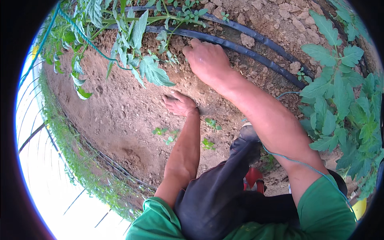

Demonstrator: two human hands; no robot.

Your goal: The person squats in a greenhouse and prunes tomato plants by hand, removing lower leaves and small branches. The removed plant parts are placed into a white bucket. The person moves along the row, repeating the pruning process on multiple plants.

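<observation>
My left hand (179, 103) rests on the bare soil (120, 120) with its fingers apart and nothing in it. Farther up, my right hand (207, 58) is curled low over the soil, just beside a black drip irrigation tape (240, 49); its fingertips are partly hidden, and whether they pinch anything cannot be told. Left of the right hand hang leaves of a tomato plant (153, 72), whose green stem (129, 20) lies across the tapes. Small weeds (192, 15) grow near that stem.
Another leafy tomato plant (339, 90) stands at the right. A green twine (87, 39) runs through the upper left, and another twine (295, 160) crosses my right arm. Small seedlings (213, 123) grow near my left forearm. A red object (253, 177) is by my legs.
</observation>
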